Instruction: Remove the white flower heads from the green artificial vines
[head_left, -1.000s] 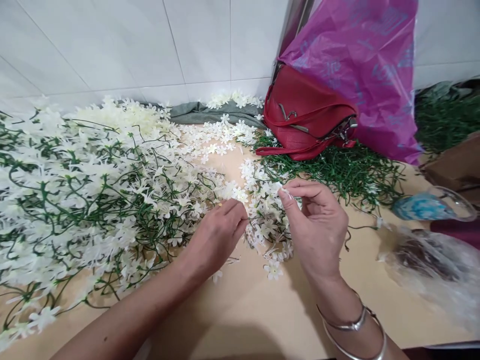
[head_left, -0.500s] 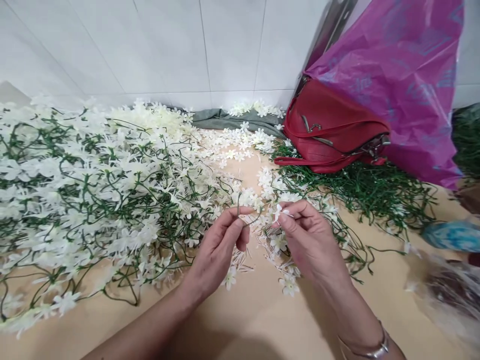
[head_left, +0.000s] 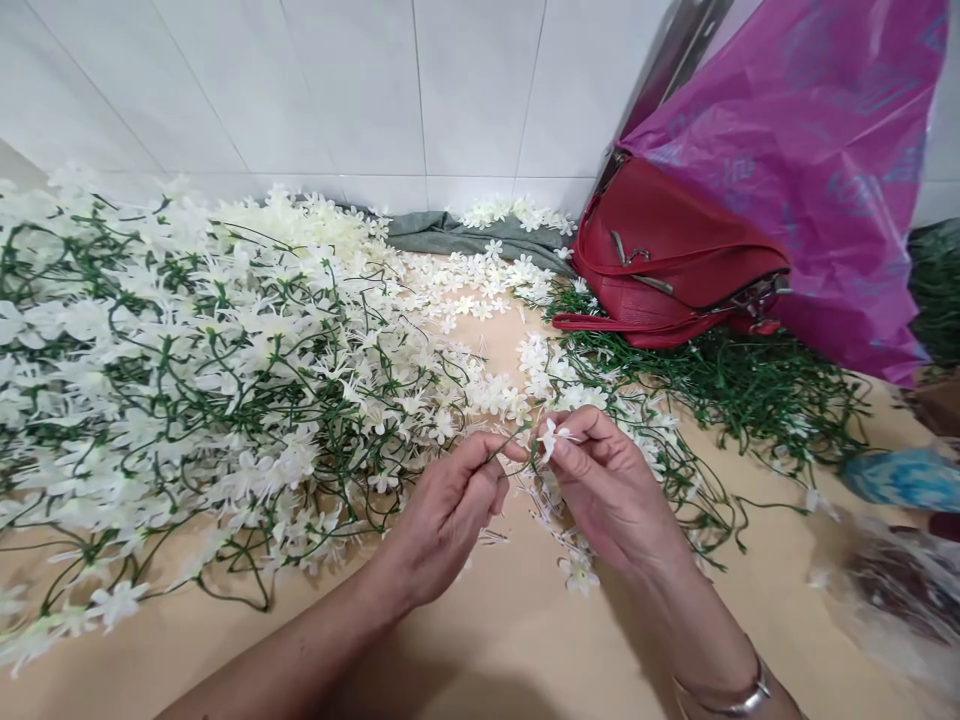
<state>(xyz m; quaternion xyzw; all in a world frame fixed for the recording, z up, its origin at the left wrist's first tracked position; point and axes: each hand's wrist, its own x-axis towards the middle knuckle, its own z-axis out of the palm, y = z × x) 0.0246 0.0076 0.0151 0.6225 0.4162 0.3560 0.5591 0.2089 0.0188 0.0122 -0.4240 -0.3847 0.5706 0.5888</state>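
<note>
My left hand [head_left: 454,510] is closed on a thin green plastic stem [head_left: 512,440], pinched between thumb and fingers. Facing it, my right hand [head_left: 611,485] pinches a small white artificial flower [head_left: 553,440]. The stem's end meets the flower at my right fingertips; whether it is seated in the flower, I cannot tell. Under and behind my hands lie loose white blossoms [head_left: 536,365] and thin white stamen-like pieces. To the left is a large heap of white flowers on green stems [head_left: 247,370]. Bare green stems [head_left: 720,390] are piled on the right.
A red handbag [head_left: 667,255] rests on the stem pile, with a purple plastic bag [head_left: 825,180] beside it. A grey-green cloth [head_left: 465,235] lies along the white tiled wall [head_left: 352,90]. Clear plastic wrapping [head_left: 892,590] and a blue-and-white item [head_left: 907,477] are at the right edge.
My left hand has moved right with the stem, bringing it to the flower in my right hand. The hands are closer together, and the view has shifted slightly.
</note>
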